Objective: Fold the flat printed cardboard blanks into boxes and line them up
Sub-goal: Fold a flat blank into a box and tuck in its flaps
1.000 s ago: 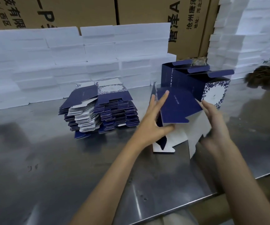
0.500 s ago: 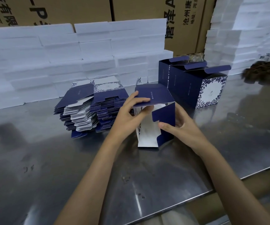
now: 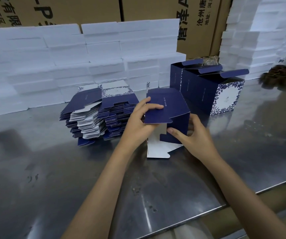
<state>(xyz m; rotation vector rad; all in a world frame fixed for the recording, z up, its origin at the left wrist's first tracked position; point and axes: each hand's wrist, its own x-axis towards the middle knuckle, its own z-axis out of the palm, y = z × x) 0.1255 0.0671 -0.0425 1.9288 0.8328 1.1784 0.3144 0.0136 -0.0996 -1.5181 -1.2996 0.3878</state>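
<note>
Navy box half-formed between two hands on the steel tabletop (image 3: 52, 178).

Left hand (image 3: 139, 121) pinches the top panel of the blank (image 3: 169, 109); right hand (image 3: 193, 137) grips its side wall, thumb on a bottom flap. A white flap splays loose below and could likely crease or miss its slot if pushed unevenly. Finished boxes (image 3: 207, 90) stand just behind, flat stack (image 3: 95, 116) left.

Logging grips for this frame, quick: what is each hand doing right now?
Left hand: pinches the top panel of the half-folded box, thumb on top.
Right hand: grips the box's dark blue side flap, thumb in front.
</note>
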